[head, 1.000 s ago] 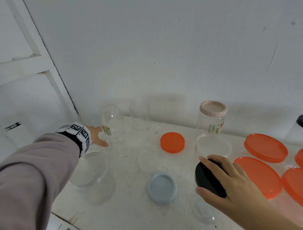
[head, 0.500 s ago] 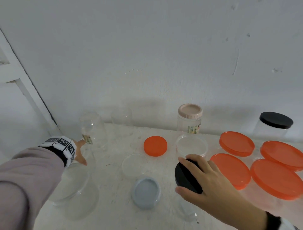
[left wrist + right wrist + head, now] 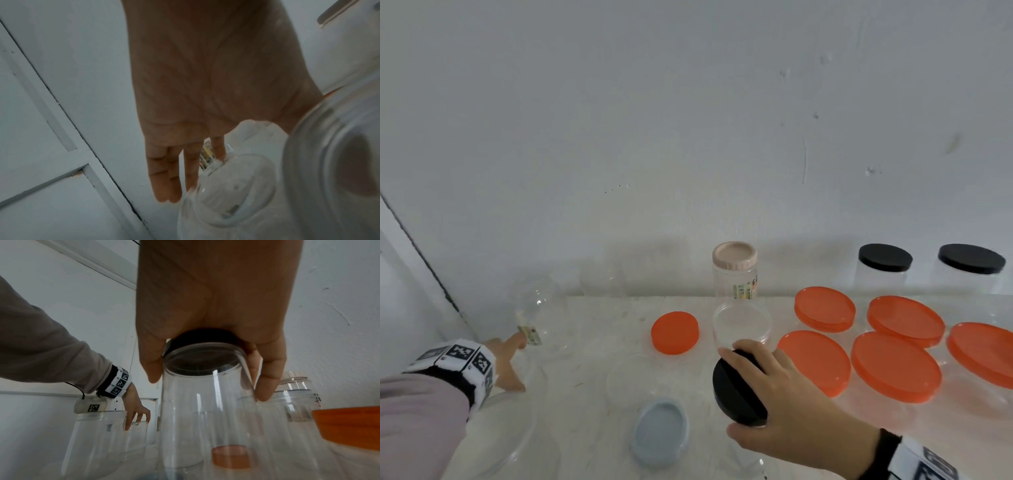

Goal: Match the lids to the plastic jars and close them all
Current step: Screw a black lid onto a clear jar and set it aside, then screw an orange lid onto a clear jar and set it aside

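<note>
My right hand (image 3: 763,390) grips a black lid (image 3: 736,397) from above, fingers curled round its edge. The lid sits on the mouth of a clear jar (image 3: 205,402) near the front of the white table (image 3: 592,329). At the left my left hand (image 3: 508,363) reaches out with straight fingers (image 3: 164,181). Their tips touch the rim of an open clear jar (image 3: 232,186). A labelled clear jar (image 3: 536,318) stands just beyond them. A small orange lid (image 3: 675,332) and a grey-blue lid (image 3: 661,433) lie loose in the middle.
A large open clear jar (image 3: 493,435) stands under my left wrist, and another open jar (image 3: 742,323) behind the black lid. At the back stand a pink-lidded jar (image 3: 734,270) and two black-lidded jars (image 3: 885,260). Several orange-lidded jars (image 3: 893,366) crowd the right.
The view has swung to the right, bringing the black-lidded jars at the back into sight. Both hands stay about where they were, the right one still on the black lid.
</note>
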Available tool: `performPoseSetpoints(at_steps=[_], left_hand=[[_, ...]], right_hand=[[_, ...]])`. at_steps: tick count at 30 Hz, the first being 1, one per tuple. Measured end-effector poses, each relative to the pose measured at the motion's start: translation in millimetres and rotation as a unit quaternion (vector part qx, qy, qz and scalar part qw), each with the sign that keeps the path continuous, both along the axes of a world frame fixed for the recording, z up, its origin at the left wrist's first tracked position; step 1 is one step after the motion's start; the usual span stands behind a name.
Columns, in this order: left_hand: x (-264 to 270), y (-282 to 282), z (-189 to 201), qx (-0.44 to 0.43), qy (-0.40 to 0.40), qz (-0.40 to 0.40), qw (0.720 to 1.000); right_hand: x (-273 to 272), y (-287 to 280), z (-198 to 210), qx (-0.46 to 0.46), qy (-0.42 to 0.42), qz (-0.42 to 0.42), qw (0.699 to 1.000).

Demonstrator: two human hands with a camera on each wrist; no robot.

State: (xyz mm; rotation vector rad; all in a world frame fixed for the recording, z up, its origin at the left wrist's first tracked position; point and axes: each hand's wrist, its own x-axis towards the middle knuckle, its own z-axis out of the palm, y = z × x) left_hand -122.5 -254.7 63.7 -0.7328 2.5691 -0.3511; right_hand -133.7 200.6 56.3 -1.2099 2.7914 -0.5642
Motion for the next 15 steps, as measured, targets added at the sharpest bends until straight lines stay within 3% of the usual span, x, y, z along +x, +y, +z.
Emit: performPoseSetpoints(at_steps=[8, 12, 15], left_hand=[[-22, 9, 38, 0.09, 0.163, -0.062, 0.981], [-40, -9, 34, 0.184, 0.307, -0.084, 0.93], [-42, -2, 41, 0.242, 0.373, -0.095, 0.891]], right_hand=[[13, 52, 11, -0.049, -0.063, -0.034, 0.996], [17, 111, 23, -0.071, -0.071, -0.085, 0.991], [15, 155, 31, -0.054, -0.069, -0.14, 0.986]])
